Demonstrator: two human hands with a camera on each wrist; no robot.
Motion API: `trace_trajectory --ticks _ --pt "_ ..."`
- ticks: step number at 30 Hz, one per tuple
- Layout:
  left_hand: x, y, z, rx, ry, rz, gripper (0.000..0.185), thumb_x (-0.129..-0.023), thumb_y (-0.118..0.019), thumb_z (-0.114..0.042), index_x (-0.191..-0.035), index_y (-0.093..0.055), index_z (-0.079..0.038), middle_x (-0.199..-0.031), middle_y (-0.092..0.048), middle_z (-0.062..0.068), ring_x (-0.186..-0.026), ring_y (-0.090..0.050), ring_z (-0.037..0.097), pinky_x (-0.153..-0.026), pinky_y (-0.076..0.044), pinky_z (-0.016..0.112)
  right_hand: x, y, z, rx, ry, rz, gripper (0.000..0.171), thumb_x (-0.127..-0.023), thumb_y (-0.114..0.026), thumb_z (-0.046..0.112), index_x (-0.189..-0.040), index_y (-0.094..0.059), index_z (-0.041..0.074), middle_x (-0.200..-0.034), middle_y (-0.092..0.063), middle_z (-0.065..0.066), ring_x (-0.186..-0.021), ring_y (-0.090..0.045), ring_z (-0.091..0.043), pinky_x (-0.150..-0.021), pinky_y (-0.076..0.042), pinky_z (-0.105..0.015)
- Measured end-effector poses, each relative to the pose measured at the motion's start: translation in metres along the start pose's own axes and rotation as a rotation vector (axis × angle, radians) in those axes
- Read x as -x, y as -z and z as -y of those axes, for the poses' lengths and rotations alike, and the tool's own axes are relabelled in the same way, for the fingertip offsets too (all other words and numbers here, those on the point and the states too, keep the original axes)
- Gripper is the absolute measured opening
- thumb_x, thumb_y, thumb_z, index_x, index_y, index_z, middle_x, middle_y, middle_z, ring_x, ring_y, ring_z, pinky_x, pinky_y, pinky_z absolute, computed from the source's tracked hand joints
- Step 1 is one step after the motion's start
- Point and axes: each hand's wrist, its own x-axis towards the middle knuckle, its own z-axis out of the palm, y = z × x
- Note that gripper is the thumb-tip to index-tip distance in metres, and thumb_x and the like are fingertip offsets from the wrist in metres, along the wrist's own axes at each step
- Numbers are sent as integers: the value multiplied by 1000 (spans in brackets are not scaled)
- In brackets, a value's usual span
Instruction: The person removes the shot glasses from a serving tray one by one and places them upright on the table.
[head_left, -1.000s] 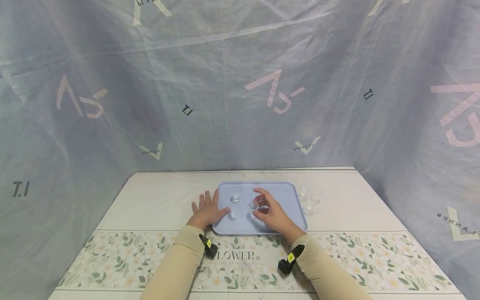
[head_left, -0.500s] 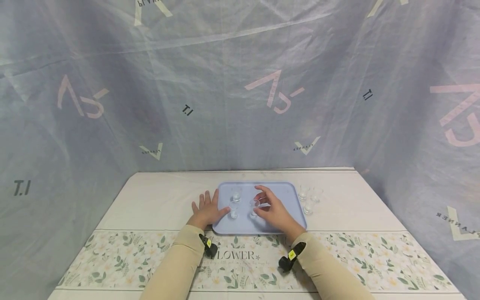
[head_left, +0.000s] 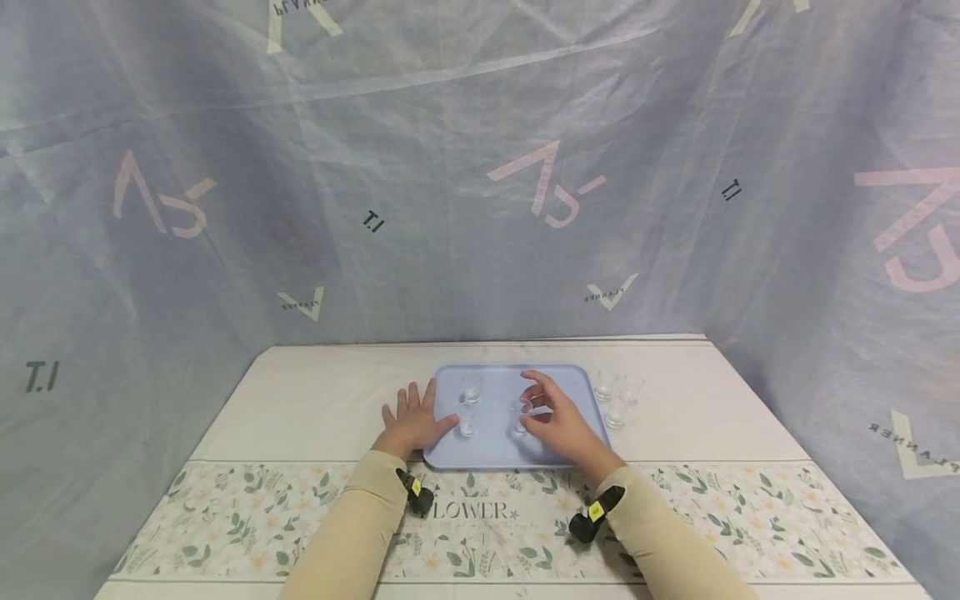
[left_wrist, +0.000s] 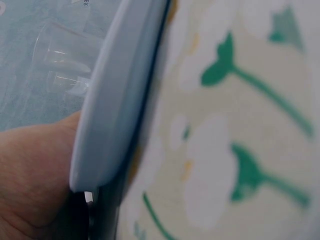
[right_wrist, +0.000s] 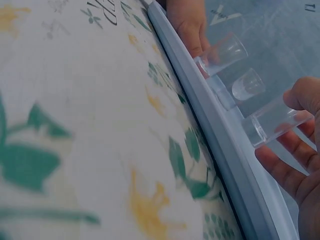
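Observation:
My right hand [head_left: 561,423] pinches a small clear shot glass [right_wrist: 267,124] between thumb and fingers. The glass is upright, low over the middle of a pale blue tray [head_left: 495,454]. Along the tray's left edge rests my left hand [head_left: 412,423], fingers spread, its thumb over the tray beside a near shot glass [head_left: 467,427]. Behind that one stands another shot glass [head_left: 471,392]. The right wrist view shows both standing glasses beyond the tray's rim. In the left wrist view, the rim hides part of my left hand.
Right of the tray, on the white tablecloth [head_left: 697,417], stand three more clear shot glasses [head_left: 615,415] close together. A floral printed band [head_left: 262,517] crosses the cloth in front of the tray. Grey-blue fabric [head_left: 450,208] hangs behind and at both sides.
My right hand has slid a little to the right across the tray with its shot glass, away from the two standing glasses. My left hand keeps its place.

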Motion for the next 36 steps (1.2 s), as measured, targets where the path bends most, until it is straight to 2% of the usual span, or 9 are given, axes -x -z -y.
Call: trace_trajectory --ticks 4,11,16,23,28,32,36 --pt "-3 -4 4 8 -3 -6 95 -98 -49 -63 -164 -3 -13 -166 4 27 -152 9 46 -114 9 70 5 6 -1 18 -8 -6 76 -83 -75 -11 -149 -43 10 -111 -62 -17 -99 -67 -33 -81 -60 -38" --pt "-5 -5 4 9 -3 -1 96 -97 -49 -65 -164 -3 -13 -166 6 27 -152 10 45 -115 9 69 13 18 -5 15 22 -36 78 -80 -74 -16 -148 -42 4 -110 -60 -25 -96 -65 -42 -78 -60 -48" --pt "-8 -7 6 19 -7 -2 95 -98 -49 -63 -164 -2 -13 -166 7 27 -152 11 46 -114 10 70 20 29 -4 60 -7 -33 78 -81 -74 -15 -148 -43 10 -110 -60 -20 -97 -66 -36 -80 -60 -41" --pt "-7 -8 5 19 -8 -10 96 -97 -51 -62 -164 -3 -12 -166 5 27 -152 10 46 -114 8 71 31 42 35 74 -36 -28 71 -83 -70 -17 -147 -42 -2 -110 -58 -33 -100 -63 -48 -83 -57 -52" --pt "-4 -4 2 16 -8 -4 94 -99 -50 -60 -164 -2 -11 -166 6 28 -152 10 46 -115 9 70 36 47 16 98 -40 -62 74 -82 -70 -18 -148 -42 1 -110 -58 -32 -98 -63 -47 -82 -57 -53" --pt "3 2 -2 20 -9 -8 92 -99 -51 -59 -164 -8 -9 -166 1 29 -152 5 48 -115 7 70 42 53 2 112 -46 -68 76 -83 -72 -14 -149 -42 7 -111 -60 -23 -99 -65 -38 -83 -58 -48" --pt "9 8 -4 1 -12 -19 91 -99 -52 -60 -163 -11 -9 -165 -4 29 -152 0 48 -116 2 71 47 58 0 115 -75 -63 76 -85 -74 -9 -150 -42 14 -112 -60 -16 -101 -66 -33 -85 -58 -45"
